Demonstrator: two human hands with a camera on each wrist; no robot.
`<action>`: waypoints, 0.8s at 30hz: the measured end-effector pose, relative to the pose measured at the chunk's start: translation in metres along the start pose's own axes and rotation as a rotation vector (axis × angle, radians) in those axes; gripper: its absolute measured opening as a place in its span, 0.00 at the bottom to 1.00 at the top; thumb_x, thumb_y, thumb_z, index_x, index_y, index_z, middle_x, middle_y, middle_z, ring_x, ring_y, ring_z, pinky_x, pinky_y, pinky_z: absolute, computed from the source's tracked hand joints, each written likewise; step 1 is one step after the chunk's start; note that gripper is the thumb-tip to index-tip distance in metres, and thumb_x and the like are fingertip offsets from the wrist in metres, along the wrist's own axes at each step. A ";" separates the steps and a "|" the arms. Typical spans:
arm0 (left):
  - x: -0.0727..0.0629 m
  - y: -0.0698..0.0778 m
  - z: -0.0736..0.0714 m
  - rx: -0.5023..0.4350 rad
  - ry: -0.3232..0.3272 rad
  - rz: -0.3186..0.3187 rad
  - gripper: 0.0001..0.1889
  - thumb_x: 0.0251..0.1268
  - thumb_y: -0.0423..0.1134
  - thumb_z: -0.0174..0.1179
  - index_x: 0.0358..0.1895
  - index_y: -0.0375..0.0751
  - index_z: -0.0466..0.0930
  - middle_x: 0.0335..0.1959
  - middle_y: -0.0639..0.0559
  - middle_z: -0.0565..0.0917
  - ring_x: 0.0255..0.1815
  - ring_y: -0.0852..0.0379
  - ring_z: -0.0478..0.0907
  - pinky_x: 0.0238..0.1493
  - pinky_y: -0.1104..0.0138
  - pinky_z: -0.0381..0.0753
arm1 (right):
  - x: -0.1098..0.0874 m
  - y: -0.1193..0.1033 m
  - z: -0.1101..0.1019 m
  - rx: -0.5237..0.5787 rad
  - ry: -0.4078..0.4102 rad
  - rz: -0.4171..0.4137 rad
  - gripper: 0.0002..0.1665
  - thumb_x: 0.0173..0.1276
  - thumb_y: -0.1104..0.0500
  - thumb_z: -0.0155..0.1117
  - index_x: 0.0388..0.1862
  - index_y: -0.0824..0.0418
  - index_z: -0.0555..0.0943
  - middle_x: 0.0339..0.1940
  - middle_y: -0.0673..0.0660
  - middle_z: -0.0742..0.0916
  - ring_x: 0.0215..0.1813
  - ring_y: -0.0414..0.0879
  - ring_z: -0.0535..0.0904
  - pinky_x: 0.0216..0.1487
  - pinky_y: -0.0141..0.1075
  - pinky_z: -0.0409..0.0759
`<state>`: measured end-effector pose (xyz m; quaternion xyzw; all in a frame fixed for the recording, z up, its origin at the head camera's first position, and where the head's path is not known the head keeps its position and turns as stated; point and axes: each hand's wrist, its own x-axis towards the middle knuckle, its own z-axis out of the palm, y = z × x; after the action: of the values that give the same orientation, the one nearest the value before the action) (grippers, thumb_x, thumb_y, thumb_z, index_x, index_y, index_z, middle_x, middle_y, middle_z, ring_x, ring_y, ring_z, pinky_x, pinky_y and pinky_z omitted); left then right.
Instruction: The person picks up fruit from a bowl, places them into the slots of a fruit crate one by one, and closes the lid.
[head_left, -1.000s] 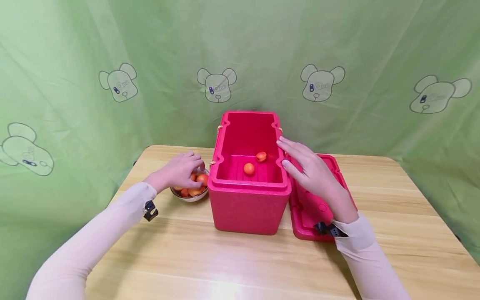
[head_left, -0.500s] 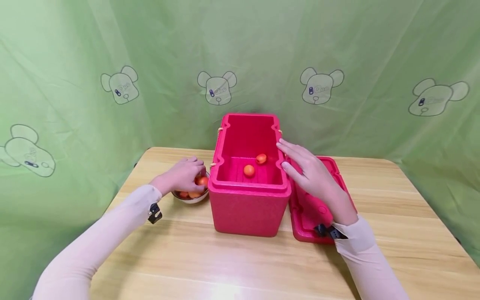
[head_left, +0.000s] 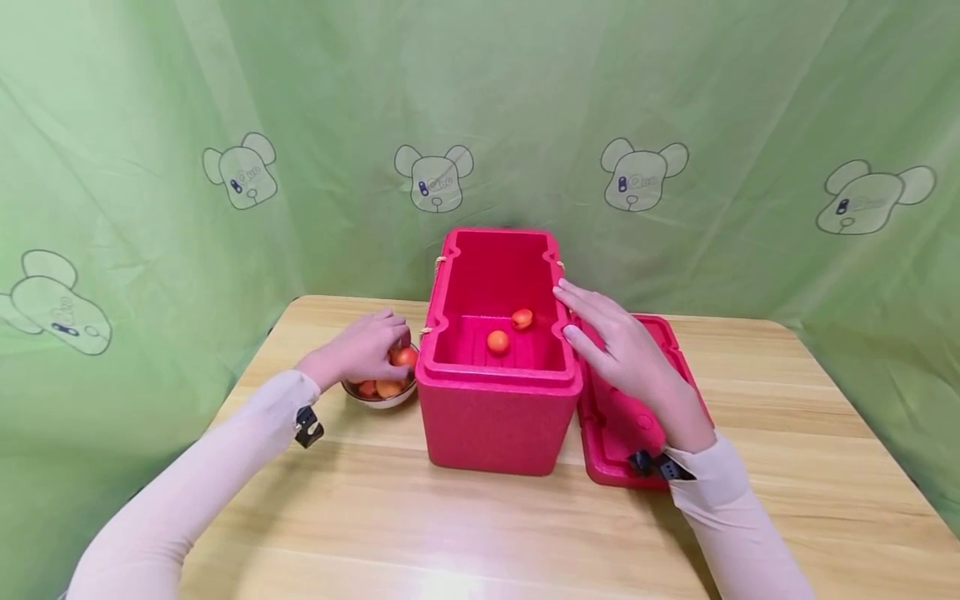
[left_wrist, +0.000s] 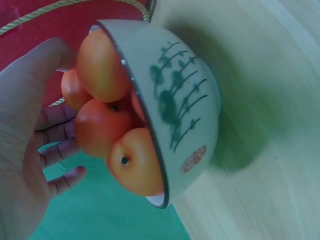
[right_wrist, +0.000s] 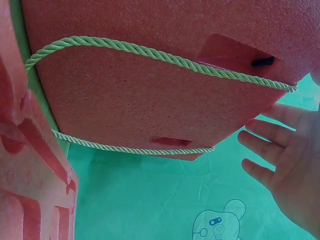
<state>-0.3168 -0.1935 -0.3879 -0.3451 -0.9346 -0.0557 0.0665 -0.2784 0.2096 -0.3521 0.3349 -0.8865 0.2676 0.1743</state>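
My left hand (head_left: 362, 346) reaches over the bowl (left_wrist: 187, 95), a white one with a dark rim and green leaf painting. Thumb and fingers stand around an orange fruit (head_left: 406, 358); the fingertips are partly hidden, so whether they grip it I cannot tell. Several smooth orange-red fruits (left_wrist: 137, 162) fill the bowl. Two more, a round one (head_left: 498, 342) and another with a dent (head_left: 522, 318), lie inside the tall red foam box (head_left: 498, 429). My right hand (head_left: 618, 342) rests at that box's right rim with its fingers extended, holding nothing.
Right of the box the red lid (head_left: 611, 454) lies on the wooden table (head_left: 360, 517), under my right forearm. Twisted rope (right_wrist: 135, 48) hangs along the box's sides. A green cloth (head_left: 525, 108) with bear-head prints stands behind the table.
My left hand has moved slightly among the fruits in the bowl. The right hand stays at the box's rim, and the two fruits in the box lie as before. The head view has tilted slightly.
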 end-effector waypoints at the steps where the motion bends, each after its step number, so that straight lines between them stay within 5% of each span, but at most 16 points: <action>1: 0.000 0.000 -0.001 -0.005 0.003 -0.001 0.17 0.52 0.49 0.69 0.38 0.43 0.80 0.37 0.51 0.80 0.42 0.53 0.71 0.45 0.57 0.75 | 0.000 0.000 0.000 0.000 0.001 0.001 0.39 0.72 0.52 0.62 0.81 0.46 0.63 0.81 0.52 0.68 0.79 0.54 0.65 0.68 0.61 0.73; 14: 0.000 -0.006 -0.025 -0.076 0.072 -0.041 0.17 0.51 0.47 0.69 0.40 0.39 0.81 0.39 0.48 0.81 0.43 0.51 0.70 0.46 0.57 0.72 | 0.002 0.001 -0.001 0.001 -0.007 0.016 0.40 0.72 0.51 0.63 0.81 0.45 0.62 0.82 0.50 0.67 0.79 0.53 0.65 0.68 0.61 0.73; 24: 0.005 -0.007 -0.052 -0.011 0.101 -0.090 0.19 0.54 0.51 0.67 0.41 0.39 0.82 0.39 0.45 0.82 0.42 0.49 0.71 0.43 0.55 0.73 | 0.000 0.002 0.000 0.001 -0.006 0.011 0.39 0.72 0.51 0.62 0.81 0.45 0.63 0.81 0.50 0.67 0.79 0.53 0.65 0.68 0.61 0.73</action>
<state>-0.3208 -0.2034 -0.3362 -0.2997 -0.9443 -0.0811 0.1092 -0.2798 0.2105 -0.3526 0.3307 -0.8888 0.2679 0.1702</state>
